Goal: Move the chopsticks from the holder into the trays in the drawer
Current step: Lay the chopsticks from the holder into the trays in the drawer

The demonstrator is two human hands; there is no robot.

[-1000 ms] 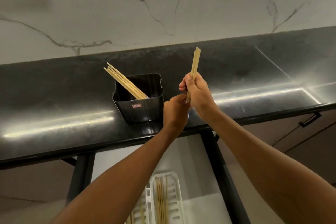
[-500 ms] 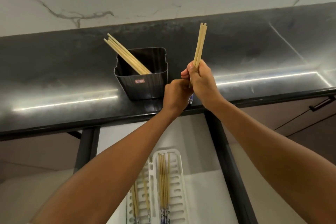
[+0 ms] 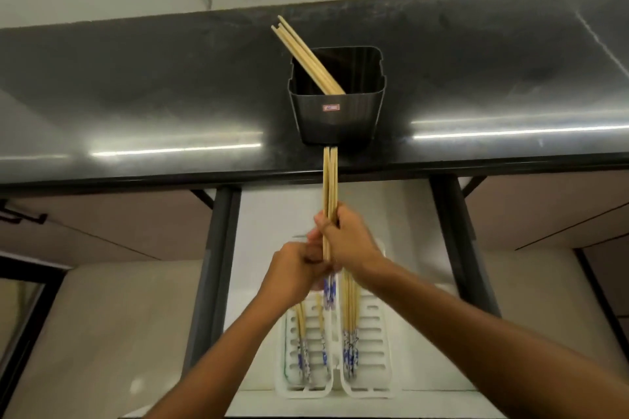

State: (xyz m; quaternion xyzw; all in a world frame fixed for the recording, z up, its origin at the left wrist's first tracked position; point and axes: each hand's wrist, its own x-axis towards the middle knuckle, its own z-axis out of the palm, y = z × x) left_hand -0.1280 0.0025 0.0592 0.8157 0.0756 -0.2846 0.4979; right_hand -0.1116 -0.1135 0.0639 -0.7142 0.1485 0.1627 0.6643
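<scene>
Both forearms are bare up to the near edge of the view, with no sleeve. The left hand [image 3: 294,270] and right hand [image 3: 347,241] seem ringless, though blurred.

The chopsticks [image 3: 329,187] gripped in the right hand [image 3: 347,241] look like pale matt wood, with glossy blue-and-white patterned ends showing below the left hand [image 3: 292,270]. Beyond the hands, the holder [image 3: 337,112] looks like dark, smooth, faintly ribbed plastic on a polished black stone counter [image 3: 136,105] that mirrors strips of light. Beneath the hands lie white slotted plastic trays [image 3: 374,350], smooth and slightly shiny.
</scene>
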